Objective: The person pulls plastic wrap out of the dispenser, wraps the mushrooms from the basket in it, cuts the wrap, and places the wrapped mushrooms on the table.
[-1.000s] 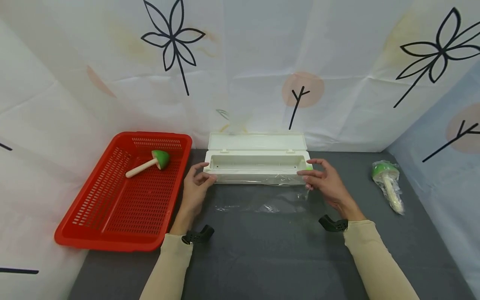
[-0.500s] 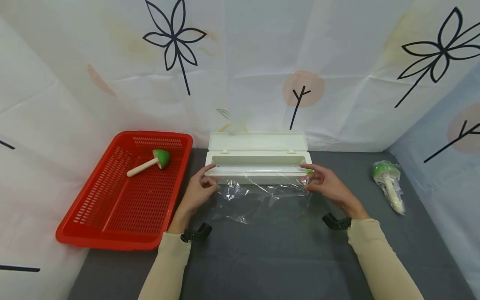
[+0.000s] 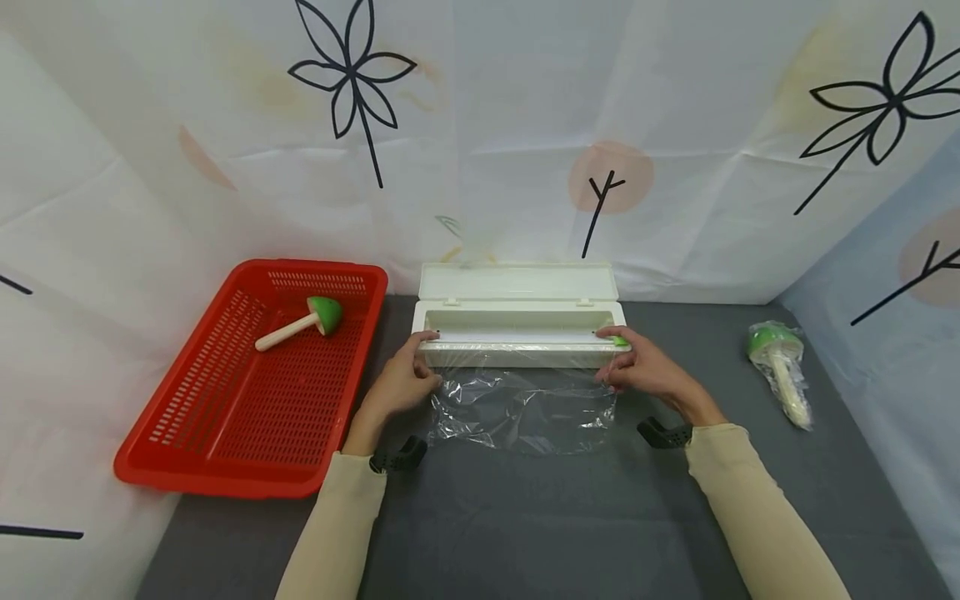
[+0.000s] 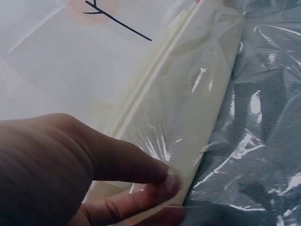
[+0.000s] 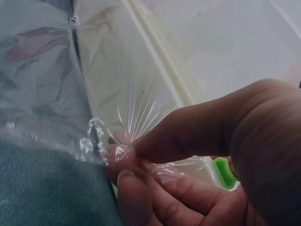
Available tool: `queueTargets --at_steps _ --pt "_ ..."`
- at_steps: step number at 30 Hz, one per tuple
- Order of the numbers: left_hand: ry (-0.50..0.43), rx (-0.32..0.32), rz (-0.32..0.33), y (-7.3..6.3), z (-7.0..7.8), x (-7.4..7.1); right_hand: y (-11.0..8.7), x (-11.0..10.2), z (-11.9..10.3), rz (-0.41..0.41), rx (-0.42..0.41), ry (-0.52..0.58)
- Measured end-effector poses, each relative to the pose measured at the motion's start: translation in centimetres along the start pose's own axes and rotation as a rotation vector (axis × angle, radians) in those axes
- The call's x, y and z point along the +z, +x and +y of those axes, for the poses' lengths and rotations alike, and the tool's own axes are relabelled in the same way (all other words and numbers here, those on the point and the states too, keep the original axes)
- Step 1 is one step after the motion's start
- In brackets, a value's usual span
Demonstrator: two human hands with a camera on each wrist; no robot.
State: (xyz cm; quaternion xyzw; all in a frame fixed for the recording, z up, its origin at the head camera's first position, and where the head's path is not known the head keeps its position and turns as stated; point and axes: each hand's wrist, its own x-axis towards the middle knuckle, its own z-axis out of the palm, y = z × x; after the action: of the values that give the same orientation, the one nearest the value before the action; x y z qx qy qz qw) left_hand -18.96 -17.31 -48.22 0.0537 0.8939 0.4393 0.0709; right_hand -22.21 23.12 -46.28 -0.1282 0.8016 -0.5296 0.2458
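A sheet of clear plastic wrap (image 3: 525, 412) hangs from the front of a white cling film dispenser (image 3: 517, 357) and spreads over the dark table. My left hand (image 3: 405, 379) pinches the film's left edge between thumb and fingertip; the left wrist view shows the film (image 4: 202, 94) drawn into creases at that pinch. At the opposite end, my right hand (image 3: 645, 367) pinches the right edge, and folds fan out from its thumb in the right wrist view. Near this hand a green slider (image 5: 225, 173) sits on the dispenser. Its lid (image 3: 517, 283) stands raised behind.
A red basket (image 3: 225, 479) at the left holds a toy mushroom with a green cap (image 3: 326, 314). On the right lies another green-capped mushroom (image 3: 780, 367) wrapped in clear film. A patterned cloth backdrop (image 3: 517, 200) rises behind the dispenser.
The plastic wrap has come further toward me and spread out flatter in front of the dispenser. Both hands stay near its two ends, now gripping the film slightly lower.
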Motion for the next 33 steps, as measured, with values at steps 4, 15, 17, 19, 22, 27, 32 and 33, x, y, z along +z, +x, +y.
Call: queueTargets --at_steps 4,15,17,19,22,27,32,33 --pt "0.064 -0.055 -0.015 0.8 0.5 -0.1 0.2 -0.1 0.0 -0.01 0.012 -0.028" --pt "0.118 -0.113 -0.058 1.6 0.6 -0.3 0.5 0.3 -0.1 0.016 0.003 -0.095" --pt "0.114 -0.12 -0.064 1.6 0.6 -0.4 0.5 0.3 -0.2 0.023 0.009 -0.103" --pt "0.119 -0.125 -0.071 1.7 0.7 -0.6 0.6 0.2 -0.2 0.022 0.019 -0.109" --pt "0.146 -0.116 -0.081 1.8 1.0 -0.9 0.7 0.1 -0.3 0.016 0.038 -0.114" --pt "0.195 -0.118 -0.113 2.2 1.8 -1.3 0.9 0.0 -0.6 0.005 0.068 -0.139" --pt "0.254 -0.134 -0.174 2.6 2.3 -1.4 1.1 0.0 -1.1 -0.01 0.098 -0.178" --pt "0.259 -0.142 -0.189 2.7 2.4 -1.4 1.1 0.0 -1.2 -0.012 0.108 -0.183"
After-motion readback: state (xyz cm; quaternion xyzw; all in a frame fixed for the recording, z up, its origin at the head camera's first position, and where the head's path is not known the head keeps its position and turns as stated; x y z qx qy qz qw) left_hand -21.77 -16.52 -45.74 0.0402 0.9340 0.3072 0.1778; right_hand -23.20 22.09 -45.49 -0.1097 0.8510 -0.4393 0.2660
